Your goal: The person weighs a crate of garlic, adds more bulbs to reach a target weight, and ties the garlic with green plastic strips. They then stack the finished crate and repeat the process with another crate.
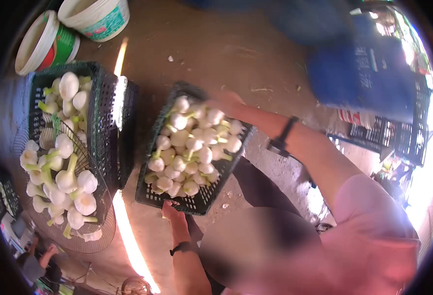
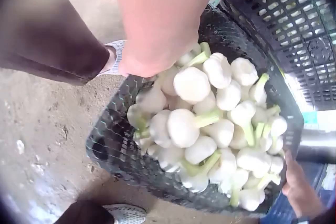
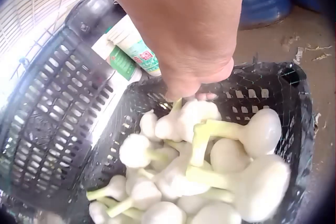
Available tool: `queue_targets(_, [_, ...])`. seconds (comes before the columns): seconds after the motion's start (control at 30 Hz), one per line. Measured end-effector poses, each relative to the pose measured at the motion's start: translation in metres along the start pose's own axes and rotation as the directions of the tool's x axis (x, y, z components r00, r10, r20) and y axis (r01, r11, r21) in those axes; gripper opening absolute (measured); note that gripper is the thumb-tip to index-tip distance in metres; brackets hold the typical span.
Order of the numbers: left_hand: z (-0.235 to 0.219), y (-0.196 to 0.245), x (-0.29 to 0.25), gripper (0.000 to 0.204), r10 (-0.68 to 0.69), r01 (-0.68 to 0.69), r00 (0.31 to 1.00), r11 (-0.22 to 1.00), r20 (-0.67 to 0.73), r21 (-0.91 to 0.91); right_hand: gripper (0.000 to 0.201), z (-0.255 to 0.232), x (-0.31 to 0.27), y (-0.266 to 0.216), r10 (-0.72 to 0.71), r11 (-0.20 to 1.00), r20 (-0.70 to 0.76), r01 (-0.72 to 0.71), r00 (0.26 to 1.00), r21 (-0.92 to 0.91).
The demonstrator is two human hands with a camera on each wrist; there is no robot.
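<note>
A dark plastic crate (image 1: 206, 194) of white garlic bulbs (image 1: 192, 145) with short green stems is tilted in front of the person's legs. The left hand (image 1: 176, 216) grips its near end at the rim; in the left wrist view that hand (image 2: 157, 50) hides the part of the rim it holds. At the opposite end, the right hand (image 1: 228, 103) is blurred and holds the other rim. Fingers (image 3: 206, 96) of the right hand show inside the crate wall, close above the bulbs, in the right wrist view.
To the left stands another crate (image 1: 103, 108) with garlic, beside a wire basket (image 1: 103, 241) heaped with more bulbs. Two buckets (image 1: 69, 12) (image 1: 34, 46) sit at the far left. Blue barrels (image 1: 359, 73) and a black crate (image 1: 398, 137) are at the right.
</note>
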State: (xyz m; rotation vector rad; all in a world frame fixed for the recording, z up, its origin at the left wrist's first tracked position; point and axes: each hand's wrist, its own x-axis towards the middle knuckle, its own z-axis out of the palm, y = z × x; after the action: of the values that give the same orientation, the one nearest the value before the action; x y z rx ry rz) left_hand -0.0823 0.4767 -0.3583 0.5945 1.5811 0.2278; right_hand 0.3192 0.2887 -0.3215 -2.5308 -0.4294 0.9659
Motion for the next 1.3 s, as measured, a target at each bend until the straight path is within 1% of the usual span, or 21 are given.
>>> queue_targets(0.07, [0.007,0.025,-0.059,0.008,-0.04,0.033,0.997,0.995,0.063,0.099,0.051,-0.04,-0.078,0.032,0.078,0.996,-0.08,-0.075,0.994,0.041])
queue_targets(0.1, [0.01,0.032,-0.064,0.008,0.089,-0.114,0.98,0.984,0.179,0.134,0.052,-0.048,-0.121,0.049,0.096,0.991,-0.213,-0.073,0.972,0.114])
queue_targets(0.17, [0.039,0.046,-0.109,0.009,0.118,-0.174,0.973,0.94,0.2,0.294,0.054,-0.069,-0.195,0.088,0.187,0.963,-0.367,-0.097,0.911,0.25])
queue_targets(0.2, [0.045,0.051,-0.146,0.01,0.118,-0.192,0.971,0.9,0.207,0.391,0.053,-0.074,-0.222,0.105,0.318,0.928,-0.311,-0.226,0.896,0.297])
queue_targets(0.27, [0.063,0.065,-0.196,0.011,0.165,-0.481,0.851,0.624,0.499,0.616,0.051,-0.082,-0.277,0.144,0.546,0.787,-0.21,-0.411,0.811,0.46])
queue_targets(0.3, [0.09,0.064,-0.207,0.012,0.206,-0.474,0.862,0.651,0.463,0.593,0.05,-0.087,-0.313,0.16,0.64,0.684,-0.174,-0.451,0.749,0.574])
queue_targets(0.33, [0.126,0.054,-0.216,0.013,0.257,-0.467,0.871,0.696,0.418,0.546,0.048,-0.076,-0.34,0.178,0.578,0.756,-0.465,-0.226,0.67,0.615])
queue_targets(0.37, [0.147,0.057,-0.248,0.018,0.25,-0.571,0.812,0.525,0.527,0.631,0.049,-0.073,-0.353,0.197,0.557,0.782,-0.601,-0.118,0.573,0.612])
queue_targets(0.4, [0.16,0.055,-0.247,0.02,0.304,-0.73,0.684,0.3,0.664,0.614,0.05,-0.062,-0.374,0.218,0.542,0.8,-0.701,-0.028,0.463,0.599])
queue_targets(0.47, [0.203,0.04,-0.29,0.018,0.241,-0.784,0.62,0.173,0.747,0.596,0.049,-0.036,-0.4,0.281,0.575,0.791,-0.354,-0.39,0.738,0.471])
queue_targets(0.53, [0.254,0.002,-0.371,0.017,0.133,-0.732,0.672,0.269,0.729,0.626,0.053,-0.048,-0.442,0.307,0.83,0.425,-0.179,-0.39,0.528,0.817])
queue_targets(0.6, [0.258,0.019,-0.379,0.014,0.156,-0.79,0.613,0.088,0.775,0.607,0.046,-0.052,-0.498,0.282,0.855,0.357,-0.287,-0.09,0.432,0.93])
queue_targets(0.67, [0.248,-0.021,-0.505,0.011,0.067,-0.826,0.561,0.099,0.825,0.554,0.046,-0.049,-0.576,0.282,0.871,0.212,-0.147,-0.088,0.469,0.973])
queue_targets(0.7, [0.241,-0.031,-0.529,0.012,0.015,-0.847,0.519,0.144,0.855,0.512,0.048,-0.038,-0.602,0.285,0.901,0.162,-0.126,-0.052,0.414,0.985])
queue_targets(0.73, [0.23,-0.041,-0.555,0.013,-0.004,-0.891,0.455,-0.012,0.891,0.455,0.049,-0.017,-0.626,0.28,0.926,0.11,-0.098,-0.01,0.365,0.994])
queue_targets(0.77, [0.219,-0.06,-0.575,0.015,0.004,-0.894,0.447,-0.013,0.895,0.447,0.051,0.005,-0.653,0.279,0.946,0.047,-0.054,0.031,0.321,0.998])
queue_targets(0.8, [0.259,0.006,-0.554,0.016,-0.034,-0.872,0.484,0.062,0.874,0.485,0.049,-0.046,-0.637,0.213,0.962,0.049,-0.042,-0.021,0.269,0.999])
queue_targets(0.83, [0.26,0.025,-0.537,0.016,-0.084,-0.854,0.498,0.128,0.863,0.505,0.048,-0.039,-0.64,0.18,0.979,0.028,-0.009,-0.09,0.204,0.996])
queue_targets(1.0, [0.296,0.011,-0.603,0.006,-0.32,-0.839,0.493,0.07,0.809,0.539,0.059,-0.047,-0.708,0.123,0.994,-0.1,0.101,0.037,-0.03,0.994])
queue_targets(1.13, [0.343,-0.004,-0.549,0.011,-0.587,-0.805,0.445,0.07,0.676,0.59,0.061,-0.048,-0.695,0.088,0.983,-0.096,0.109,0.092,-0.15,0.991])
queue_targets(1.3, [0.355,-0.019,-0.531,0.012,-0.627,-0.761,0.485,0.041,0.61,0.648,0.061,-0.075,-0.703,0.066,0.968,-0.061,0.059,0.001,-0.244,0.998])
